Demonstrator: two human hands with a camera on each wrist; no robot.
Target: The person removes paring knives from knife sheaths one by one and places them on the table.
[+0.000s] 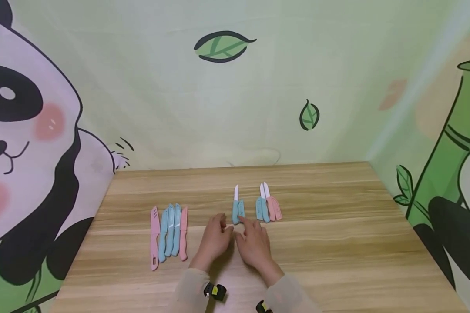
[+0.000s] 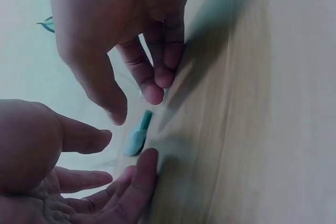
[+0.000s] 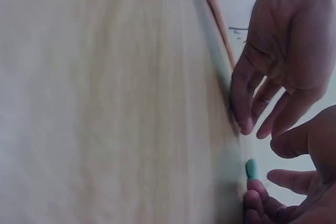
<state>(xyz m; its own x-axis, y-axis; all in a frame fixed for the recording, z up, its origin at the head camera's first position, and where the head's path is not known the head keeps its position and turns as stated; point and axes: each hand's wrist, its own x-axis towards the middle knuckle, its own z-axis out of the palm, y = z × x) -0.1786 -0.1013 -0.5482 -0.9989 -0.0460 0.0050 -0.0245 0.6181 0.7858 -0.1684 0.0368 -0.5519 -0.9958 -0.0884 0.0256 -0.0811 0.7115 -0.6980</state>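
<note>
My left hand [image 1: 214,239] is low over the table with loosely bent fingers and nothing in its grasp. Close beside it, my right hand [image 1: 255,245] has its fingers reaching forward, a fingertip right at the lower end of a small blue sheath [image 1: 241,208]. Next to that sheath lies a blue-handled paring knife [image 1: 235,212] with a bare white blade pointing away. In the left wrist view, a blue piece [image 2: 137,139] shows between both hands. The right wrist view has a blue end [image 3: 251,168] by my right fingers.
Right of the hands lie a blue sheath [image 1: 259,209], a blue-handled knife [image 1: 264,211], a pink-handled knife [image 1: 271,208] and a pink sheath [image 1: 276,209]. On the left, sheathed knives in blue [image 1: 169,230] and pink [image 1: 154,239] form a row. A printed cloth [image 1: 172,100] hangs behind the wooden table [image 1: 337,261].
</note>
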